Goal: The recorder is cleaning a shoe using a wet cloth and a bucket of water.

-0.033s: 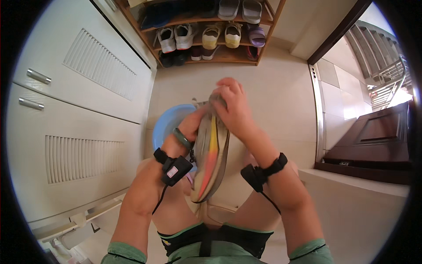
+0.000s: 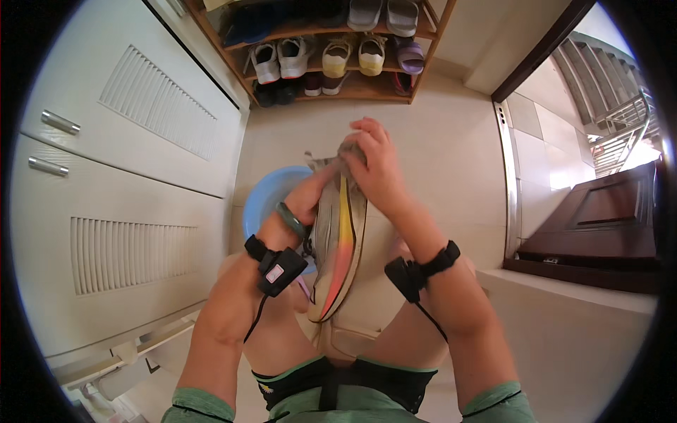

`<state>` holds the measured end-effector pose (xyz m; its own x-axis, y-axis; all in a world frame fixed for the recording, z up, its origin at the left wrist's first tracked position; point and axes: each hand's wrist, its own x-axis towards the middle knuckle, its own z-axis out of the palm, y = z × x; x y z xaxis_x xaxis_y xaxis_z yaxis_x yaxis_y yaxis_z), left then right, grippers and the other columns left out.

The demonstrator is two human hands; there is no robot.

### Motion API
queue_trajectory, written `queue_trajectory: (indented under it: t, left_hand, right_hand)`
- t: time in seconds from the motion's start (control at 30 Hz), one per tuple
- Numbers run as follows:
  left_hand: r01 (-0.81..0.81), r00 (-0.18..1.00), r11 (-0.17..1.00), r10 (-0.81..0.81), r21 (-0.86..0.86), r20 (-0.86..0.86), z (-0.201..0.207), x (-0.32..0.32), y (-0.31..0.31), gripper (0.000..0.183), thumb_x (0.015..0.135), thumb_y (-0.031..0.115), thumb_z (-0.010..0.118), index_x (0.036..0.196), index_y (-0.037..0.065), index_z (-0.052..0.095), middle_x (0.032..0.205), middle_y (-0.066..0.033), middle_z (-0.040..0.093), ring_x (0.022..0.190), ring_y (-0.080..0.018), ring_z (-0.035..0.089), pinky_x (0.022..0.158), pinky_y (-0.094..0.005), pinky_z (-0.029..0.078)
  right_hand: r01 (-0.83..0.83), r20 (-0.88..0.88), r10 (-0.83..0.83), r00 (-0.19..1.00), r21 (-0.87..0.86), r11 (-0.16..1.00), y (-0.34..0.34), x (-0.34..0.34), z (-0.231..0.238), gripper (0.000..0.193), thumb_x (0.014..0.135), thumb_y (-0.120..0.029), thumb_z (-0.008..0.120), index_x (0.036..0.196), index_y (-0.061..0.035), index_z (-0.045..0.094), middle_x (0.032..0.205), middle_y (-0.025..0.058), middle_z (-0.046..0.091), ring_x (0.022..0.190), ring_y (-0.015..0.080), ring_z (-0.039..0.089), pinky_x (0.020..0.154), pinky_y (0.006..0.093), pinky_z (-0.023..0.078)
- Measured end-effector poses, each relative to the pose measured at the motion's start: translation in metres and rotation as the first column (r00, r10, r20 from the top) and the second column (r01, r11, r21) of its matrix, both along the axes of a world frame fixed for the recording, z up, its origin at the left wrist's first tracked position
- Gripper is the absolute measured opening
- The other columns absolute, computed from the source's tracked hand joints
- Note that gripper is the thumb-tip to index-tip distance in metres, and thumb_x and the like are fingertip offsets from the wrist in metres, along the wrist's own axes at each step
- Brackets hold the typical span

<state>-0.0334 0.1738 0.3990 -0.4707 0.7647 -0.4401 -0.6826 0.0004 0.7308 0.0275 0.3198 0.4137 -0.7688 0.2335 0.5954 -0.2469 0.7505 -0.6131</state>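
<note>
A grey shoe with a yellow-to-pink stripe hangs in front of me, its heel end up and its toe towards my lap. My left hand grips it near the heel; its fingers are largely hidden there. With my right hand I press a grey cloth against the heel end, the fingers bent around it. A corner of the cloth sticks out to the left, over my left hand. Below and left of the shoe stands a blue basin, partly covered by my left arm.
Ahead, a wooden shoe rack holds sneakers and slippers. White louvred cabinet doors line the left side. On the right, a dark wooden door stands by a doorway, with stairs beyond.
My right hand and the cloth have shifted very slightly at the heel of the shoe. The shoe's toe end has moved a little, and the whole view has shifted slightly.
</note>
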Motion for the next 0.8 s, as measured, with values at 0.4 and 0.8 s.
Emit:
queue_trajectory:
  t: [0.4,0.8]
  left_hand:
    - [0.033,0.968,0.968,-0.093,0.249,0.233,-0.014,-0.035,-0.019,0.039,0.094,0.039,0.042,0.112,0.007,0.054,0.102,-0.0068,0.062,0.087,-0.0177,0.062,0.077,-0.0307,0.052]
    - [0.087,0.993,0.995,-0.091,0.050,0.077,0.025,0.003,-0.012,0.038,0.093,0.036,0.048,0.109,0.003,0.059,0.097,-0.0060,0.065,0.080,-0.0144,0.063,0.071,-0.0270,0.051]
  right_hand:
    - [-0.315,0.136,0.411,0.901,-0.443,0.839,-0.032,0.029,0.019,0.027,0.082,-0.004,0.056,0.109,-0.0052,0.053,0.111,0.0138,0.059,0.118,0.0364,0.044,0.094,0.0394,0.038]
    - [0.348,0.249,-0.274,0.929,-0.333,0.876,0.028,-0.003,-0.012,0.023,0.087,-0.017,0.054,0.103,-0.0004,0.052,0.092,0.0268,0.058,0.084,0.0430,0.054,0.070,0.0444,0.045]
